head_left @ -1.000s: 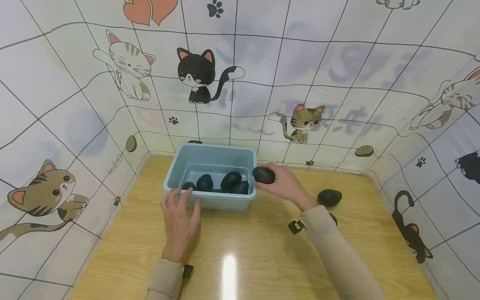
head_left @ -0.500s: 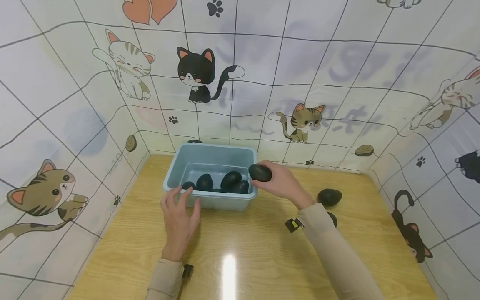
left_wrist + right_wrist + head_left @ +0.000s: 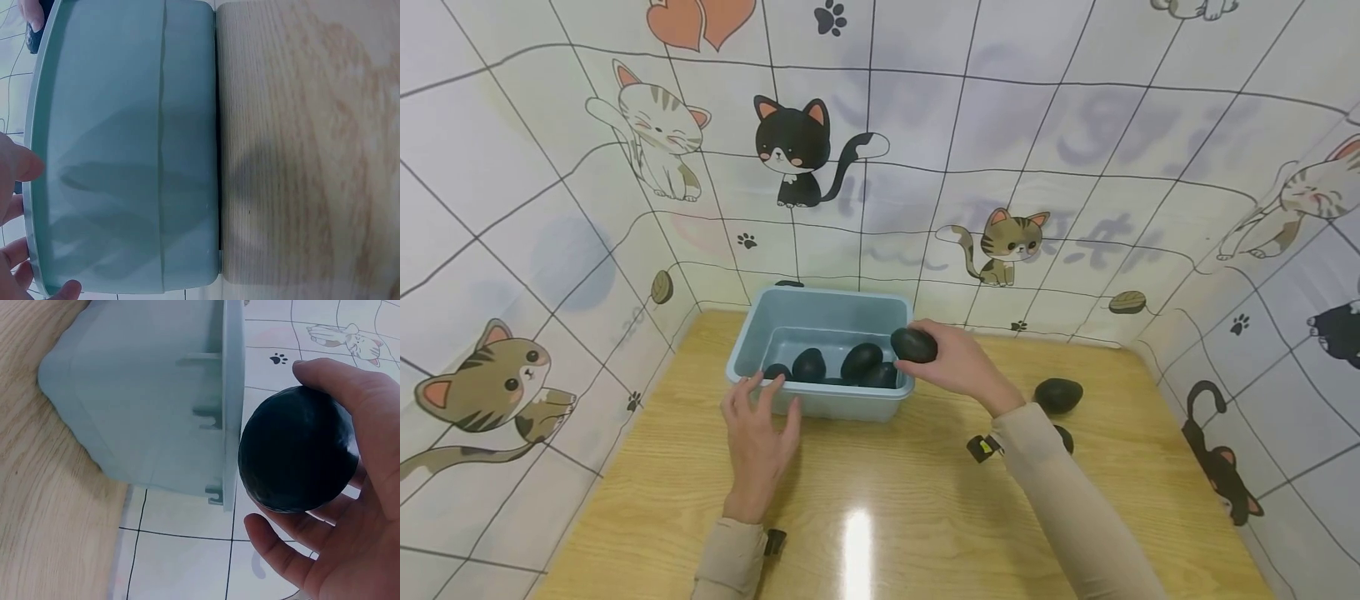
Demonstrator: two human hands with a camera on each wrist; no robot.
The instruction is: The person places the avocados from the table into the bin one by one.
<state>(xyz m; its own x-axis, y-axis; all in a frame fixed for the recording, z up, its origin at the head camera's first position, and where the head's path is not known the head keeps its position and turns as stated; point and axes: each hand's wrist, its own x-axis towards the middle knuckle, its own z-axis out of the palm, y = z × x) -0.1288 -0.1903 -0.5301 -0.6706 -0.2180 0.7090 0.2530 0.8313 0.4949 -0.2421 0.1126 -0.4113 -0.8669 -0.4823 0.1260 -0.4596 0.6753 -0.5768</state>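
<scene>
My right hand (image 3: 958,358) grips a dark avocado (image 3: 914,344) at the right rim of a pale blue plastic bin (image 3: 827,405). In the right wrist view, the thumb and fingers curl round that avocado (image 3: 299,450), level with the bin's edge. My left hand (image 3: 758,433) has its fingers spread at the front left rim; in the left wrist view the fingertips (image 3: 17,251) are right at the bin's rim. Several more avocados (image 3: 862,361) lie inside along the near side, partly hidden by the front wall.
Another avocado (image 3: 1058,395) lies on the wooden table (image 3: 925,517) right of the bin. One more avocado (image 3: 1064,437) shows partly behind the right sleeve (image 3: 1067,492). A cat-patterned wall covering (image 3: 910,217) stands close behind the bin and at both sides.
My right hand has moved slightly left with its avocado, from just outside the right rim to over it. The left hand and the bin have stayed put.
</scene>
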